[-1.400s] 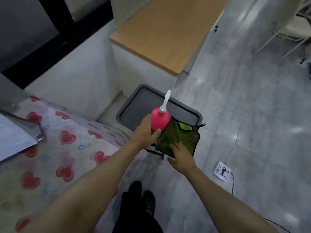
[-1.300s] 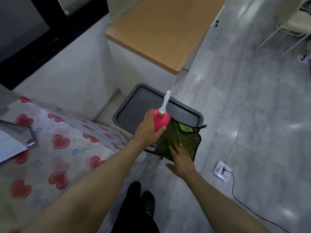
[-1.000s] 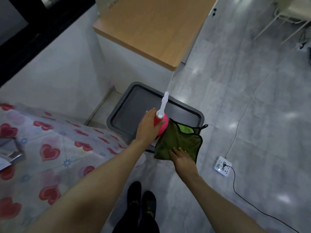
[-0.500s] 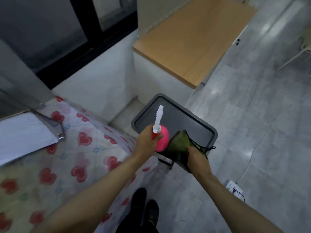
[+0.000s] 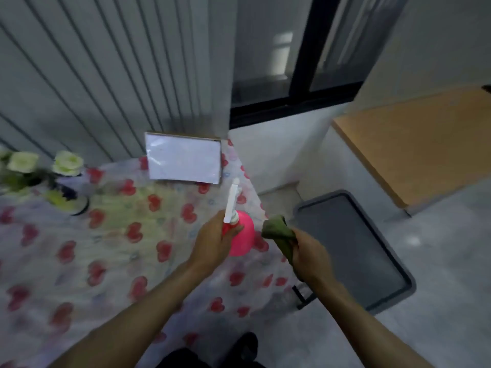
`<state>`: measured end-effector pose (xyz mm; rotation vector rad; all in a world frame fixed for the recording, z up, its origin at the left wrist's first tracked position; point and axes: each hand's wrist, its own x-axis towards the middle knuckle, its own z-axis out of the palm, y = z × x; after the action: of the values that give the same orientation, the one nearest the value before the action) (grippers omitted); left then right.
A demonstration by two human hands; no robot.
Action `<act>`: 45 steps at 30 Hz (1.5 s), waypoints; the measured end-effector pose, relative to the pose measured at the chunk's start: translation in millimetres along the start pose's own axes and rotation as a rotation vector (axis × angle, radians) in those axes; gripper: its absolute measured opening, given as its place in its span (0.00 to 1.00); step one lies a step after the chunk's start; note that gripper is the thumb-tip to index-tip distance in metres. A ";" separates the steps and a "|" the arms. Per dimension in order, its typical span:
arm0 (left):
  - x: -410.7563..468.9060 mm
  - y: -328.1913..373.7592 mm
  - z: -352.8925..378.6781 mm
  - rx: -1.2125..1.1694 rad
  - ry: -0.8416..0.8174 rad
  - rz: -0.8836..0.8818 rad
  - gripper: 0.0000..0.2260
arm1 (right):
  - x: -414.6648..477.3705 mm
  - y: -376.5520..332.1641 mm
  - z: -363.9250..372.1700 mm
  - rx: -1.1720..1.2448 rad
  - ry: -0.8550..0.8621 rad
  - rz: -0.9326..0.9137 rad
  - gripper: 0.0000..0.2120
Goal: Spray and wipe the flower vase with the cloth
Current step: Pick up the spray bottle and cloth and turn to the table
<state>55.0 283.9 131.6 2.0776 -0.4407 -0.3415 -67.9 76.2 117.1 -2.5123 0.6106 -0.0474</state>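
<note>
My left hand (image 5: 212,241) grips a pink spray bottle (image 5: 243,235) with a long white nozzle that points up and away, held over the right edge of the table. My right hand (image 5: 308,254) clutches a bunched green cloth (image 5: 277,231) just right of the bottle. The flower vase (image 5: 70,199) stands at the far left of the table, with white and green flowers (image 5: 66,163) in it; the image is blurred there.
The table carries a cloth with red hearts (image 5: 119,248). A white framed card (image 5: 183,162) leans against the ribbed wall at the back. A grey tray (image 5: 377,274) lies on a low stand to the right. A wooden-topped cabinet (image 5: 414,144) stands further right.
My right hand has lifted the green cloth off the grey tray. Both hands have moved left to the table's edge, and my view has swung up and left, bringing the vase into sight.
</note>
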 end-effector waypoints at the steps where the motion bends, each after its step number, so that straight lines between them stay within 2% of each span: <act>1: -10.0 -12.8 -28.0 0.007 0.062 -0.021 0.12 | 7.0 -29.2 9.9 -0.021 -0.019 -0.076 0.12; 2: -16.5 -21.9 -42.5 0.018 0.095 -0.036 0.12 | 9.0 -48.6 13.0 -0.041 -0.032 -0.111 0.14; 5: -42.2 -57.2 -104.3 0.046 0.216 -0.088 0.13 | 12.0 -129.6 30.4 0.015 -0.079 -0.269 0.31; 6: -46.3 -63.2 -113.9 0.048 0.231 -0.093 0.13 | 11.1 -143.5 32.8 0.043 -0.089 -0.287 0.32; 9: -72.8 -101.8 -173.9 0.045 0.301 -0.160 0.14 | 18.3 -198.7 79.4 0.000 -0.162 -0.375 0.29; 13: -100.5 -155.1 -240.9 0.081 0.368 -0.196 0.11 | 25.6 -267.7 137.1 -0.112 -0.254 -0.413 0.15; 19: -125.5 -221.3 -311.7 0.094 0.379 -0.280 0.11 | 31.6 -343.9 191.2 -0.220 -0.264 -0.526 0.12; 22: -132.8 -245.6 -330.9 0.094 0.376 -0.275 0.05 | 33.4 -361.1 215.2 -0.348 -0.259 -0.563 0.17; 26: -133.9 -262.4 -337.1 0.076 0.377 -0.307 0.12 | 32.9 -356.8 249.1 -0.485 -0.304 -0.596 0.28; 28: -133.4 -275.0 -335.8 0.064 0.362 -0.344 0.11 | 25.8 -351.2 267.3 -0.515 -0.357 -0.593 0.32; 32: -138.2 -303.3 -323.8 0.047 0.347 -0.379 0.12 | 9.3 -334.3 304.4 -0.581 -0.473 -0.618 0.27; 36: -144.6 -312.5 -313.6 0.022 0.318 -0.372 0.15 | -10.9 -328.1 319.3 -0.620 -0.635 -0.607 0.28; 39: -152.5 -313.5 -308.3 0.079 0.284 -0.364 0.17 | -17.8 -323.3 329.3 -0.622 -0.736 -0.520 0.28; 42: -161.4 -316.7 -306.2 0.132 0.306 -0.278 0.18 | -16.4 -322.8 334.4 -0.620 -0.837 -0.469 0.30; 45: -167.6 -320.9 -313.2 0.198 0.311 -0.170 0.20 | -14.2 -330.0 334.1 -0.634 -0.863 -0.446 0.34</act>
<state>88.6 749.8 26.8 2.3189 -0.1145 -0.0701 108.8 497.2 6.6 -2.8175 -0.3480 1.1534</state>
